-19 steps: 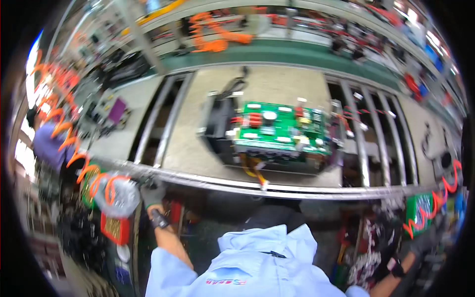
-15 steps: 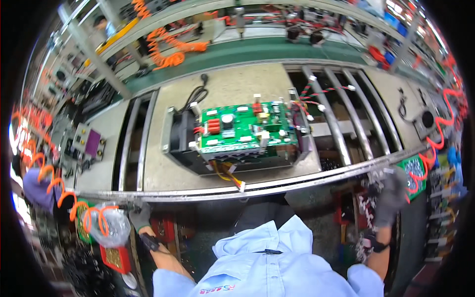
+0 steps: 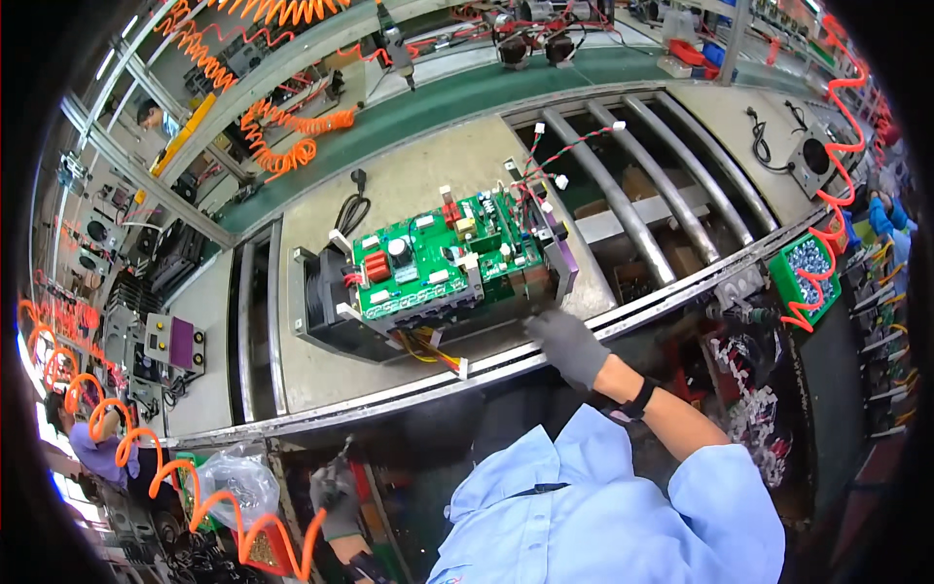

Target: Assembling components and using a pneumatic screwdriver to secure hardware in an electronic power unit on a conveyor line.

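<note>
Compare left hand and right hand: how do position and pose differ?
Position: the left hand is on the near side of the rail; the right hand overlaps it in view.
Proximity: the right hand is close to the unit; the left hand is well away.
Direction: the left hand points toward the picture's top, the right hand toward its upper left.
Shared: both gray-gloved.

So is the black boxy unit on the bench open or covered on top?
Open: nothing covers the green rectangular circuit board atop the black boxy unit.
</note>
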`<state>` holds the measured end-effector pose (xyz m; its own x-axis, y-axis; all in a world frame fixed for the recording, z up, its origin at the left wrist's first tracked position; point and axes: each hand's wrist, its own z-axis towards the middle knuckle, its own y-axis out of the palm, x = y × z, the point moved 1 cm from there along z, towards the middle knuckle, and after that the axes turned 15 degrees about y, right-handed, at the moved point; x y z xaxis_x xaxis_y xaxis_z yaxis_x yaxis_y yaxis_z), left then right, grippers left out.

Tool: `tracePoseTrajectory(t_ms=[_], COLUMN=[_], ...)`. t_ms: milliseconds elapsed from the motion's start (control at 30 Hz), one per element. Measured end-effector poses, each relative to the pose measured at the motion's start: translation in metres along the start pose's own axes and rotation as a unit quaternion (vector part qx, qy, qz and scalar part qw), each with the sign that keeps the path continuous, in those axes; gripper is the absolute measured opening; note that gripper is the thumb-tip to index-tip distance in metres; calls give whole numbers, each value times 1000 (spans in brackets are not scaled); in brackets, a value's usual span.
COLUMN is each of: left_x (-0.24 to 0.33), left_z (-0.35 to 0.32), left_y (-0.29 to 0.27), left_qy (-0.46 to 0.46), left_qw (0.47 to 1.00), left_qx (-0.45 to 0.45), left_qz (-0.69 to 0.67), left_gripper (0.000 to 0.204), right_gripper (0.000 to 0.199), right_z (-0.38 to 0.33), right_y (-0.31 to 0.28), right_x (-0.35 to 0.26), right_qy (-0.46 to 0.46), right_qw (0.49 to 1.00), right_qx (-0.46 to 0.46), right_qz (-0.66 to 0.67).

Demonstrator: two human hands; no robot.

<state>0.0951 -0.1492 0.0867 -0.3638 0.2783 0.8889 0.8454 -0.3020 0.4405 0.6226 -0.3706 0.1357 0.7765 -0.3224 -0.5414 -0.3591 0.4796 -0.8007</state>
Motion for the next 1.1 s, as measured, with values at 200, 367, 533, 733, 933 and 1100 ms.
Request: tracePoseTrajectory(t_ms=[200,367,533,733,933,1100], left_x=[18,-1,-28,-46,-46,-70], left_z=[-44,-27,-16,-3,8,8], left_y=[168,272,323,334,343,330], left_qy=[-226,-304,-260,-247,-97,-76], left_qw=[974,930,925,922,712,753], left_qx=[-7,-204,-273,-271,-400,-365], left_qz=[-12,-29,38,123,569,543], left_gripper=[37,45,48,52,81,73], right_gripper=[26,27,20,24,27,19], right_z=[-15,-29,-34,-37,-45,-42], right_y=[-26,-30,-29,-28,-2,11], right_x=[5,6,24,16,-7,-13], right_qy=[366,365,374,416,401,416], right_qw=[803,794,769,774,792,745], right_qx=[-101,-72,-47,-58,-19,18], right_qz=[460,481,516,474,459,521])
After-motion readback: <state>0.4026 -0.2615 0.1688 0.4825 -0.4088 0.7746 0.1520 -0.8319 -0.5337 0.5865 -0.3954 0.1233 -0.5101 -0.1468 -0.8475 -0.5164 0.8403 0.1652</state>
